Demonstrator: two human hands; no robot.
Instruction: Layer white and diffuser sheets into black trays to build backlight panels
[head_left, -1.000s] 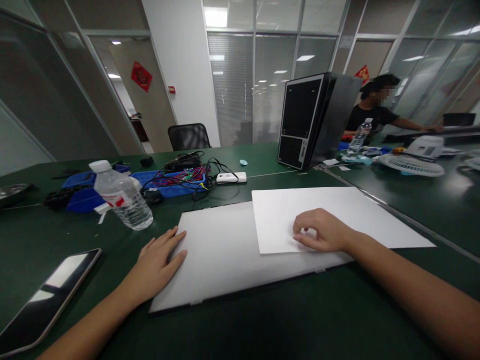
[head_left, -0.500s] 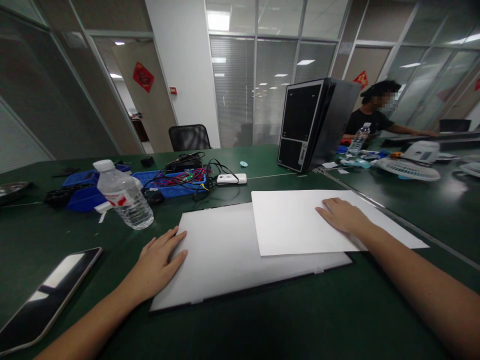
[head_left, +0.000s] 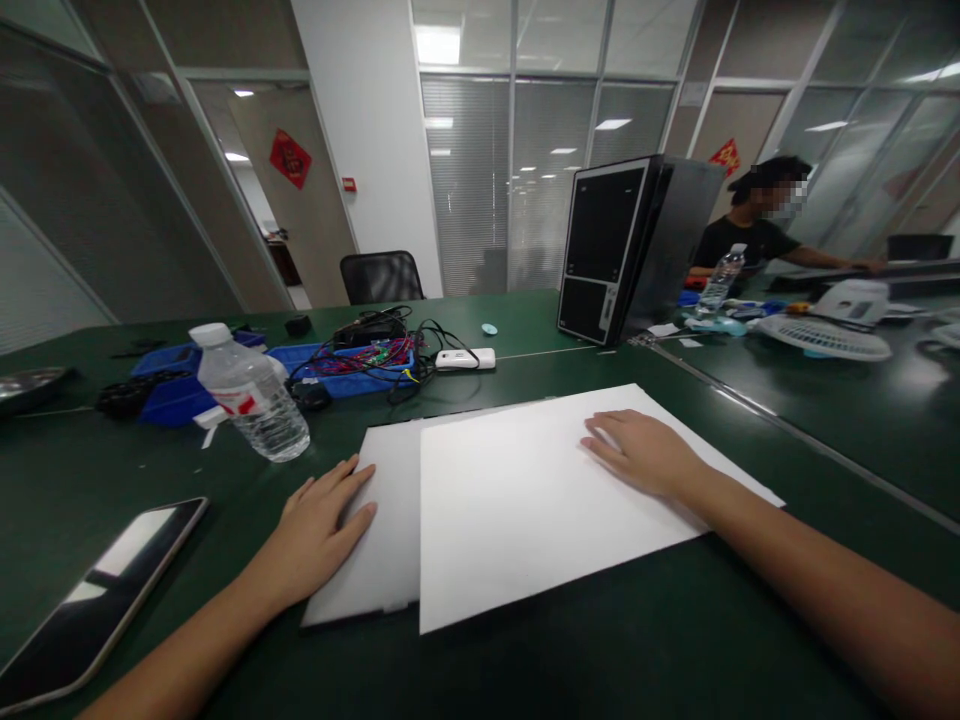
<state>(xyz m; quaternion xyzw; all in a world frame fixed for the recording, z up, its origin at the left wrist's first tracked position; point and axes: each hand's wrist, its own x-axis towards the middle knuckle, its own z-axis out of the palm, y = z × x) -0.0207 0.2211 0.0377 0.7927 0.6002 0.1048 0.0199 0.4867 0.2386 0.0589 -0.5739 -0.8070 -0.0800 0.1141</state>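
A white sheet of paper [head_left: 517, 500] lies on a white board [head_left: 382, 520] with a dark edge, on the green table [head_left: 600, 650]. My right hand [head_left: 641, 452] rests flat on the sheet near its far right part, fingers stretched out. My left hand [head_left: 319, 525] lies flat and open on the board's left edge, fingers pointing right. The sheet covers most of the board and overhangs its near edge.
A water bottle [head_left: 251, 393] stands left of the board. A phone [head_left: 97, 595] lies at the near left. Blue trays with cables [head_left: 352, 358] sit behind. A computer tower [head_left: 626, 245] stands at the back. Another person [head_left: 754, 230] sits at the far right.
My right hand has slid the sheet to the left and towards me over the board. My left hand has stayed on the board's edge.
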